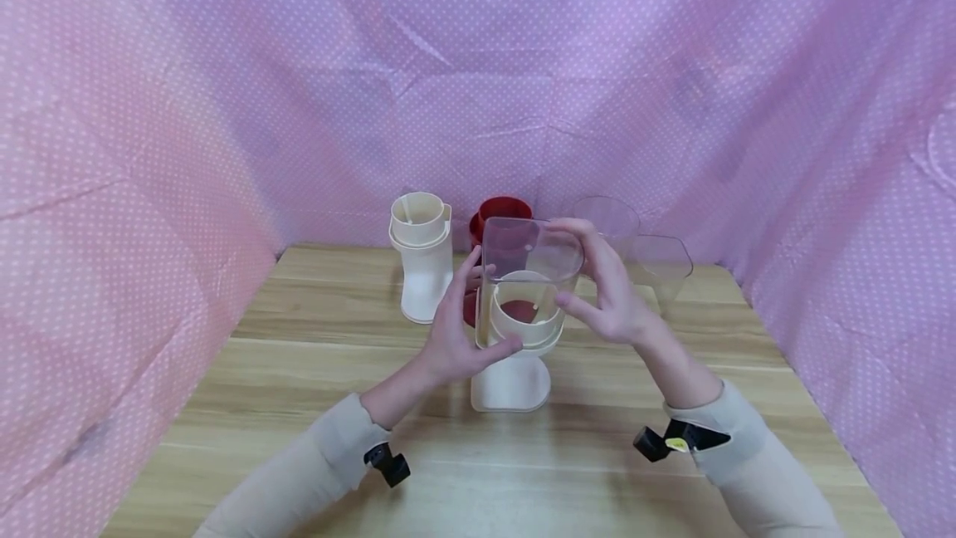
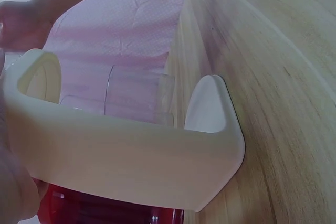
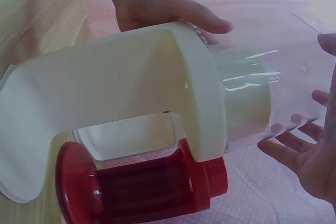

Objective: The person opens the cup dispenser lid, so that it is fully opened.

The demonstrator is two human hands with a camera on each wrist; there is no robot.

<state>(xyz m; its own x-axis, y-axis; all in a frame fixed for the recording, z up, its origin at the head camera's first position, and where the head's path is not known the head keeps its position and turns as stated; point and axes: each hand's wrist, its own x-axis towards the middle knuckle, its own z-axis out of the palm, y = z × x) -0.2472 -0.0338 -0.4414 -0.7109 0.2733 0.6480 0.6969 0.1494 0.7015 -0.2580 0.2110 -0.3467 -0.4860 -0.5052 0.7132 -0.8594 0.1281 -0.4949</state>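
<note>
A clear plastic container [image 1: 532, 246] sits over the cream ring at the top of a white stand [image 1: 511, 384]. My left hand [image 1: 451, 343] grips the container's lower end where it meets the stand, thumb in front and fingers at the far left side. Higher up, my right hand [image 1: 608, 297] holds the container's right side, fingers bent over the rim and thumb on the near wall. In the right wrist view, the cream ring shows through the clear wall. The left wrist view shows the stand's foot on the table, with most of my left hand cut off.
Behind on the wooden table [image 1: 336, 372] are a second white stand [image 1: 426, 276] at left and a red stand [image 1: 504, 206], partly hidden by the container. Two more clear containers [image 1: 660, 254] stand at the back right. Pink dotted cloth [image 1: 478, 106] encloses the table's back and sides.
</note>
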